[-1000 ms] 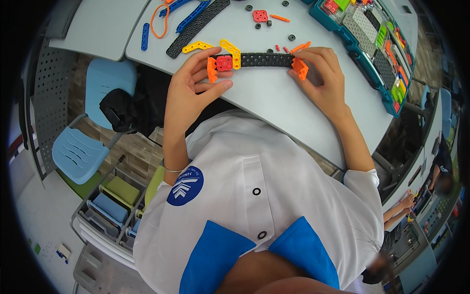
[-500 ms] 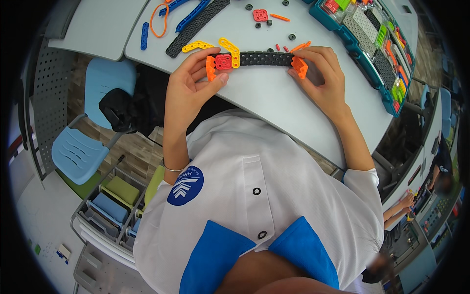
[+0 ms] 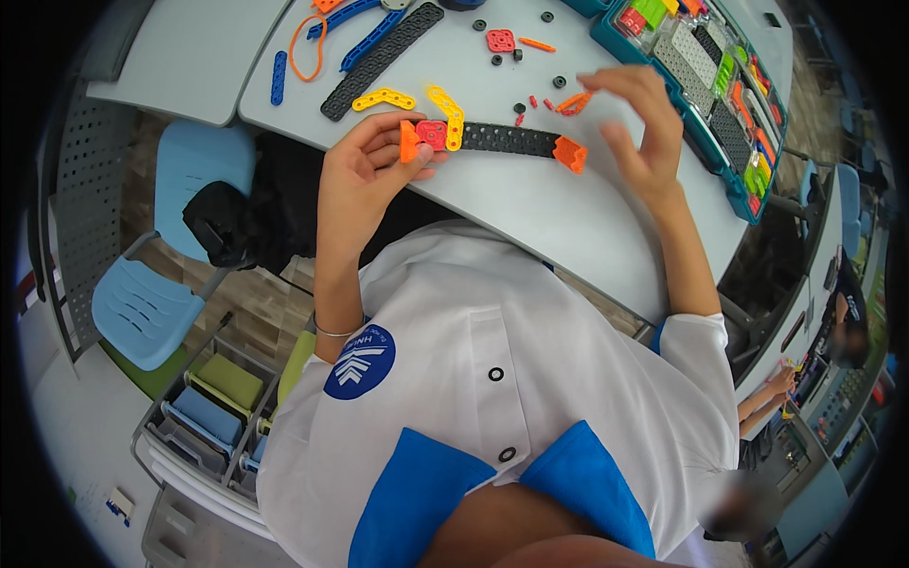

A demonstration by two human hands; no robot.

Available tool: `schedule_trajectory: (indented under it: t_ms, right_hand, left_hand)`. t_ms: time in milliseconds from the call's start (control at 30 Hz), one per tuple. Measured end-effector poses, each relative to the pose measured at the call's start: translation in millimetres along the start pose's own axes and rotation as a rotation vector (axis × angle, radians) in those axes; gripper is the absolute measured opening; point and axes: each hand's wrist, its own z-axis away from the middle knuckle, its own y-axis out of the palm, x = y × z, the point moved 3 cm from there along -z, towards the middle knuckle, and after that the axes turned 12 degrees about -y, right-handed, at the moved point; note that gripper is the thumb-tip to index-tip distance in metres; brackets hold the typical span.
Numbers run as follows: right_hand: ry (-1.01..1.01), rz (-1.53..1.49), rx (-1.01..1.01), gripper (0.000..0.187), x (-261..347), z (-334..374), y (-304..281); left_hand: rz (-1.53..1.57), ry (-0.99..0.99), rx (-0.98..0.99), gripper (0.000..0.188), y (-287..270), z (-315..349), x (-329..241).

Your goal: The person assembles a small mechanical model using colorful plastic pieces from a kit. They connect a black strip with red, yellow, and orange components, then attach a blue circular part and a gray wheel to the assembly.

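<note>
My left hand (image 3: 365, 180) pinches the left end of a toy construction assembly between thumb and fingers. Its main part is a black perforated beam (image 3: 511, 141), with a red square block (image 3: 431, 133) and a yellow angled beam (image 3: 454, 128) near my thumb. An orange toothed piece (image 3: 409, 142) sits at the held end, and another orange piece (image 3: 571, 154) caps the far end. Apart from the assembly, my right hand (image 3: 649, 133) is raised with fingers spread, somewhat blurred. Its fingertips are beside some small orange parts (image 3: 572, 103) on the table.
Loose on the grey-white table (image 3: 606, 232) lie a yellow bent beam (image 3: 383, 98), a long black beam (image 3: 379, 64), an orange band (image 3: 305, 62), a red square plate (image 3: 500, 41) and several small wheels. A teal case (image 3: 705, 142) of sorted parts stands at the right.
My right hand has let go of the assembly's right end and moved up and to the right. That end now tilts slightly down; my left hand keeps its hold.
</note>
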Motion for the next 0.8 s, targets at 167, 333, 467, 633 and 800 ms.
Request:
schedule_trajectory:
  t_ms: [167,333,467,633,800]
  right_hand:
    - [0.174,0.261,0.212,0.015,-27,-46,35]
    - [0.210,0.241,0.205,0.007,-29,-51,46]
    - [0.220,-0.161,0.194,0.017,22,-71,26]
    - [-0.006,-0.213,0.239,0.014,54,-71,45]
    - [-0.097,-0.112,0.268,0.014,58,-68,47]
  left_hand:
    - [0.053,0.041,0.052,0.041,-2,-4,4]
    - [0.074,0.066,0.041,0.042,-2,-5,9]
    - [0.003,0.149,0.030,0.039,5,-1,5]
    - [0.072,0.158,0.091,0.038,6,-1,3]
    - [-0.019,0.254,0.006,0.039,6,2,6]
